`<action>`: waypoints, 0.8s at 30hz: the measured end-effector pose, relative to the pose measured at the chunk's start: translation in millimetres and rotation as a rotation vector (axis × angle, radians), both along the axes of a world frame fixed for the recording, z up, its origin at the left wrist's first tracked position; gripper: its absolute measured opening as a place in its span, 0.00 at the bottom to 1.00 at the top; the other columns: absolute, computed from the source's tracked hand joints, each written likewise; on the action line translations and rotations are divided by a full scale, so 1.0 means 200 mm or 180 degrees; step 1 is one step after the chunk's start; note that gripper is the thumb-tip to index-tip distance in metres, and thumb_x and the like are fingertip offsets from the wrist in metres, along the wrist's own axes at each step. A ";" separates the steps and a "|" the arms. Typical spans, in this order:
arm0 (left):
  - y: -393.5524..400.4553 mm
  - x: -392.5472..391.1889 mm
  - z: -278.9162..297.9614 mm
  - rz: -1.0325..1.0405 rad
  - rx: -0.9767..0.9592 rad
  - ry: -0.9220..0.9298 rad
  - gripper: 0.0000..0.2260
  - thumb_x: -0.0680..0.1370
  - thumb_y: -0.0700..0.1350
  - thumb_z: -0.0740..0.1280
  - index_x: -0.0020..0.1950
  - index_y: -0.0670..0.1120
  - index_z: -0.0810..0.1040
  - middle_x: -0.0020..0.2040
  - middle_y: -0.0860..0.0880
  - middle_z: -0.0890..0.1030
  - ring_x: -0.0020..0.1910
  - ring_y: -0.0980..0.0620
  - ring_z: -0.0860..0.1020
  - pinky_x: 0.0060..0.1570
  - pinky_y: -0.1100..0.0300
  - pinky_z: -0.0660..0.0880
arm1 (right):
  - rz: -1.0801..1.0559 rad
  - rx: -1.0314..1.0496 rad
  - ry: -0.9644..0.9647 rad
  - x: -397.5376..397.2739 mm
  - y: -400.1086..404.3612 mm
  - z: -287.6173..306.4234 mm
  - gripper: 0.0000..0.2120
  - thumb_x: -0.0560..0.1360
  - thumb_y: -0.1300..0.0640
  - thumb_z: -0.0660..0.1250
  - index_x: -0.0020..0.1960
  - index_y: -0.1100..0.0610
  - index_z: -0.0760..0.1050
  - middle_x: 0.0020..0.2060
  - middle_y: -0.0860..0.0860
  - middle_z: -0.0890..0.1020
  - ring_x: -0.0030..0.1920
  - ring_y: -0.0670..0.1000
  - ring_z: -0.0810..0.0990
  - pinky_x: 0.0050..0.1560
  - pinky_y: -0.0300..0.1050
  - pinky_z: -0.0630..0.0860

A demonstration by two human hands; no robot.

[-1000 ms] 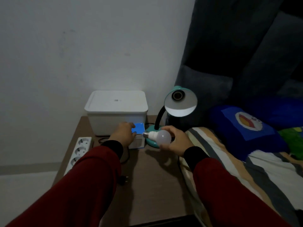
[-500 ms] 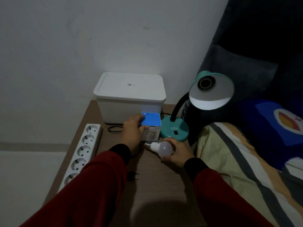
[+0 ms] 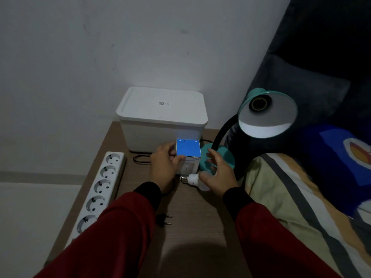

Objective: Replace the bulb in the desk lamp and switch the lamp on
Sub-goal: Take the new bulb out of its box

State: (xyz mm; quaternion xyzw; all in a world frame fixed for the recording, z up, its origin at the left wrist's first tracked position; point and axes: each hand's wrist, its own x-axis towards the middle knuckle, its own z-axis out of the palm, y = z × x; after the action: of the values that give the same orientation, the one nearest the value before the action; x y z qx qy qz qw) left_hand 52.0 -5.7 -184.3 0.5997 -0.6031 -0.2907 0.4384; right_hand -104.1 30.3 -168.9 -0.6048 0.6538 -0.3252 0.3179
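The right hand (image 3: 218, 173), now opening, has just laid the old bulb (image 3: 193, 180) beside the bulb box (image 3: 188, 155); the left hand (image 3: 163, 167) is gripping that box.

Two arms over the counter (image 3: 192, 227), each in a long dark-red sleeve (image 3: 112, 233) ending in a black ribbed cuff (image 3: 149, 190) at the wrist. Left hand (image 3: 163, 167) and right hand (image 3: 219, 172) bare; no rings or watch visible.

Counts on the table (image 3: 200, 227)
One lamp (image 3: 267, 115), one bulb (image 3: 195, 179), one carton (image 3: 188, 153), one bin (image 3: 161, 117), one strip (image 3: 98, 187) with five sockets, one plug (image 3: 163, 219).
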 end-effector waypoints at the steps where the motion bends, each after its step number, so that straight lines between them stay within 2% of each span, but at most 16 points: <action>1: 0.00 0.00 -0.01 -0.0019 0.0035 0.0007 0.19 0.74 0.41 0.70 0.65 0.43 0.76 0.58 0.45 0.80 0.50 0.58 0.76 0.50 0.68 0.74 | -0.0002 0.0024 -0.0185 0.02 -0.01 0.01 0.36 0.70 0.65 0.69 0.74 0.55 0.57 0.71 0.54 0.68 0.69 0.51 0.69 0.65 0.39 0.66; 3: -0.01 0.00 -0.02 0.0008 0.0091 0.0080 0.18 0.74 0.41 0.70 0.64 0.43 0.76 0.59 0.45 0.80 0.51 0.58 0.76 0.50 0.70 0.73 | 0.0011 0.0077 -0.0475 0.06 -0.03 0.01 0.37 0.71 0.66 0.68 0.75 0.56 0.55 0.71 0.55 0.68 0.70 0.51 0.68 0.66 0.37 0.64; 7: -0.02 -0.01 -0.04 0.0090 0.0118 0.0257 0.18 0.74 0.41 0.70 0.64 0.44 0.76 0.59 0.45 0.81 0.53 0.56 0.78 0.53 0.63 0.77 | -0.0116 0.0081 -0.0708 0.10 -0.05 -0.01 0.36 0.72 0.67 0.67 0.75 0.58 0.55 0.71 0.57 0.68 0.70 0.52 0.69 0.65 0.36 0.64; 9: -0.01 -0.02 -0.04 0.0056 0.0096 0.0218 0.19 0.75 0.41 0.69 0.66 0.45 0.75 0.61 0.47 0.80 0.54 0.56 0.77 0.52 0.65 0.75 | -0.0151 0.0104 -0.0814 0.10 -0.06 -0.01 0.35 0.72 0.68 0.67 0.74 0.58 0.56 0.71 0.57 0.68 0.70 0.53 0.69 0.66 0.37 0.64; 12: 0.00 -0.02 -0.05 -0.0097 0.0152 0.0212 0.20 0.77 0.41 0.66 0.69 0.49 0.70 0.66 0.47 0.74 0.60 0.52 0.75 0.54 0.64 0.73 | -0.0130 0.0125 -0.0937 0.09 -0.07 0.00 0.34 0.72 0.68 0.66 0.73 0.57 0.57 0.71 0.58 0.68 0.69 0.53 0.70 0.70 0.45 0.66; 15: 0.00 -0.01 -0.03 -0.0207 0.0233 0.0264 0.21 0.78 0.41 0.63 0.71 0.52 0.69 0.65 0.45 0.71 0.62 0.49 0.74 0.59 0.59 0.74 | -0.0140 0.0011 -0.0873 0.08 -0.07 0.01 0.32 0.72 0.67 0.66 0.72 0.55 0.59 0.69 0.55 0.70 0.62 0.48 0.73 0.62 0.42 0.71; 18: -0.01 -0.01 -0.01 -0.0327 0.0200 0.0053 0.23 0.79 0.41 0.62 0.74 0.54 0.65 0.61 0.44 0.72 0.60 0.52 0.71 0.58 0.63 0.68 | -0.0144 -0.0236 -0.0702 0.09 -0.08 0.03 0.31 0.71 0.67 0.66 0.71 0.52 0.61 0.64 0.50 0.73 0.60 0.45 0.71 0.60 0.41 0.71; 21: -0.02 -0.01 0.01 -0.0405 0.0239 -0.0209 0.27 0.79 0.41 0.63 0.75 0.56 0.61 0.58 0.44 0.71 0.55 0.53 0.70 0.58 0.66 0.64 | -0.0101 -0.0443 -0.0706 0.12 -0.11 0.06 0.30 0.71 0.67 0.65 0.69 0.52 0.61 0.61 0.46 0.72 0.62 0.43 0.69 0.55 0.32 0.69; 24: -0.05 0.01 0.03 -0.0573 0.0156 -0.0514 0.31 0.77 0.41 0.65 0.76 0.58 0.57 0.57 0.45 0.68 0.54 0.49 0.74 0.63 0.57 0.72 | -0.0112 -0.0457 -0.0686 0.13 -0.18 0.10 0.27 0.71 0.66 0.64 0.68 0.51 0.64 0.63 0.47 0.74 0.64 0.46 0.71 0.58 0.37 0.70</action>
State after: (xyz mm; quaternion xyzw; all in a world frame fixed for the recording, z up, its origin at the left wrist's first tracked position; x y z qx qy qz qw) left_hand 54.5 -15.5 -177.7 0.5751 -0.6805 -0.2943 0.3457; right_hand -78.3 -5.5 -148.3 -0.5759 0.6013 -0.4399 0.3365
